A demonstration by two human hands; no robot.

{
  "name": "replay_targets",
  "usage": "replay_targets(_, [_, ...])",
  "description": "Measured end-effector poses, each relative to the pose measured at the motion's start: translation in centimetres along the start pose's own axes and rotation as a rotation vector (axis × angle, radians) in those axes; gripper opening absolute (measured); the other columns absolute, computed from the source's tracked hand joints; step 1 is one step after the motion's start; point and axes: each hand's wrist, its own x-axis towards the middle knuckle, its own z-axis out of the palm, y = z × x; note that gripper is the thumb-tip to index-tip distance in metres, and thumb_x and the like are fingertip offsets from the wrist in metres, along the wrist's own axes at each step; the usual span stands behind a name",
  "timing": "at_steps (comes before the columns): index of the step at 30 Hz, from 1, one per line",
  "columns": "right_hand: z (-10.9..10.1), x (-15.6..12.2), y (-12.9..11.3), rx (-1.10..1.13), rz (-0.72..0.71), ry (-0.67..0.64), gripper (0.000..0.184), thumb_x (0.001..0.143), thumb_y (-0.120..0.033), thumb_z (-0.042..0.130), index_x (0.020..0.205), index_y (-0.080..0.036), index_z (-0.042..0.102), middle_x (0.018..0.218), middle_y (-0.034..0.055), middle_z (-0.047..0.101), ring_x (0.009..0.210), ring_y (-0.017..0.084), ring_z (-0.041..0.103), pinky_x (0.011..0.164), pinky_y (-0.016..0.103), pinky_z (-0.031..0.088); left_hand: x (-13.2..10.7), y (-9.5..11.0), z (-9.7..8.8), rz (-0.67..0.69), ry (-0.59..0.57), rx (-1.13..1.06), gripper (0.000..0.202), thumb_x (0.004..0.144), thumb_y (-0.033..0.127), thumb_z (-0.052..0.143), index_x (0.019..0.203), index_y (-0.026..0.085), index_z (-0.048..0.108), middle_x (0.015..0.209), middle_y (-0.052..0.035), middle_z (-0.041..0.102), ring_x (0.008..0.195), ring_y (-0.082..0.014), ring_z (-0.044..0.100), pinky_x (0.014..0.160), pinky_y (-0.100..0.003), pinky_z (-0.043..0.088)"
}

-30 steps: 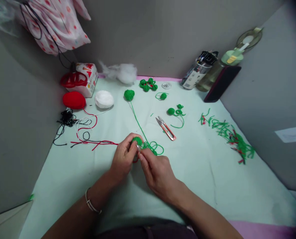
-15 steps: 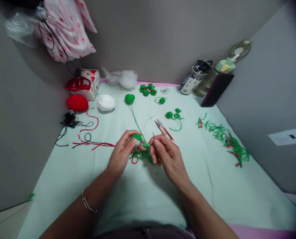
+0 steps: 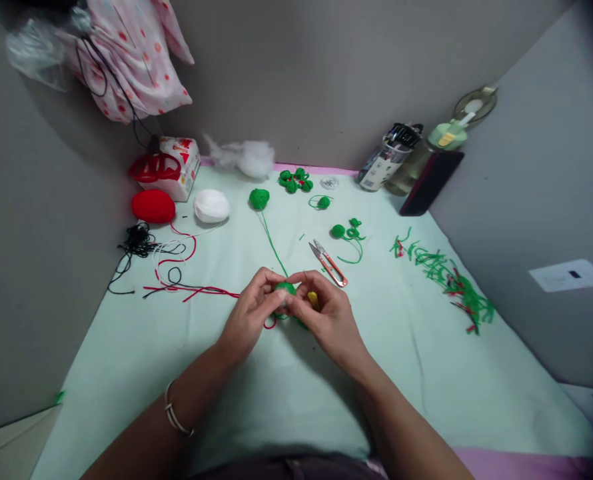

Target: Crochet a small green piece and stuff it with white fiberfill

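A small green yarn piece (image 3: 287,288), pinched by both hands, sits left of the snips (image 3: 328,269) and nearer the person.
The left hand (image 3: 249,312) grips its near edge in its fingertips; the right hand (image 3: 329,313) pinches the other side, a yellow-handled tool (image 3: 314,301) tucked inside its curl. A pale patch (image 3: 283,299), probably filling, suggests the piece is stuffed but unclosed. Beyond the snips, 1 cluster of green parts (image 3: 291,186) looks finished; 2 small green balls (image 3: 337,231), also beyond them, seem made but unattached. The box (image 3: 186,177) and pen cup (image 3: 377,172), beyond the snips to left and right, carry printing too small to read.
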Motion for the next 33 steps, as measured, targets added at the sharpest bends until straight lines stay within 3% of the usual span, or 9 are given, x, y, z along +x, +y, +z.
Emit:
replay_targets(4, [-0.1, 0.2, -0.1, 0.09, 0.026, 0.063, 0.021, 0.084, -0.033, 0.079, 0.095, -0.02, 0.066, 0.064, -0.0077, 0.055, 0.056, 0.01, 0.053, 0.055, 0.024, 0.044, -0.1, 0.0, 0.2, -0.008, -0.05, 0.003, 0.024, 0.094, 0.037, 0.073, 0.109, 0.02, 0.066, 0.094, -0.0032, 0.07, 0.086, -0.0172, 0.067, 0.077, -0.029, 0.053])
replay_targets(8, [-0.2, 0.2, -0.4, 0.126, 0.03, 0.014, 0.024, 0.086, -0.036, 0.08, 0.096, -0.021, 0.064, 0.066, -0.0067, 0.058, 0.061, 0.012, 0.06, 0.058, 0.025, 0.047, 0.2, -0.3, 0.0, -0.019, -0.034, 0.0, 0.024, 0.094, 0.037, 0.073, 0.11, 0.02, 0.068, 0.083, -0.0007, 0.068, 0.074, -0.0147, 0.065, 0.067, -0.026, 0.049])
replay_targets(15, [-1.2, -0.7, -1.3, 0.008, -0.018, -0.133, 0.026, 0.105, -0.042, 0.056, 0.119, -0.022, 0.066, 0.091, 0.0006, 0.064, 0.067, 0.011, 0.053, 0.057, 0.025, 0.04, 0.2, -0.3, 0.0, -0.001, 0.086, 0.026, 0.009, 0.093, 0.028, 0.067, 0.099, 0.022, 0.064, 0.075, 0.0033, 0.063, 0.064, -0.013, 0.059, 0.061, -0.025, 0.046])
replay_targets(18, [-1.6, -0.7, -1.5, 0.042, -0.001, -0.105, 0.032, 0.108, -0.046, 0.05, 0.107, -0.019, 0.068, 0.081, -0.0011, 0.06, 0.058, 0.009, 0.044, 0.051, 0.024, 0.035, 0.1, -0.1, -0.1, 0.013, 0.112, 0.076, 0.005, 0.091, 0.022, 0.065, 0.096, 0.022, 0.064, 0.072, 0.0041, 0.062, 0.064, -0.0132, 0.059, 0.062, -0.026, 0.046])
replay_targets(24, [-1.4, -1.2, -1.8, 0.099, 0.125, -0.252, 0.029, 0.108, -0.046, 0.052, 0.102, -0.02, 0.062, 0.054, -0.0078, 0.056, 0.046, 0.009, 0.044, 0.048, 0.021, 0.035, 0.0, 0.8, 0.0, 0.047, 0.143, 0.169, 0.007, 0.087, 0.021, 0.065, 0.094, 0.021, 0.065, 0.075, 0.0033, 0.064, 0.067, -0.0143, 0.061, 0.068, -0.028, 0.049])
replay_targets(29, [-1.3, -1.1, -1.7, 0.151, 0.231, -0.397, 0.034, 0.109, -0.045, 0.049, 0.09, -0.02, 0.061, 0.046, -0.0105, 0.048, 0.04, 0.007, 0.032, 0.042, 0.019, 0.026, -0.1, 1.3, 0.3, 0.068, 0.17, 0.239, 0.011, 0.081, 0.017, 0.069, 0.091, 0.021, 0.068, 0.078, 0.0024, 0.066, 0.071, -0.0135, 0.058, 0.068, -0.026, 0.046])
replay_targets(33, [-1.3, -0.6, -1.2, 0.216, 0.293, -0.401, 0.032, 0.108, -0.038, 0.047, 0.086, -0.019, 0.061, 0.045, -0.0101, 0.049, 0.037, 0.006, 0.03, 0.041, 0.02, 0.026, -0.2, 1.2, 0.5, 0.036, 0.136, 0.257, 0.015, 0.081, 0.02, 0.069, 0.096, 0.02, 0.067, 0.07, 0.0039, 0.063, 0.06, -0.0129, 0.054, 0.059, -0.026, 0.045])
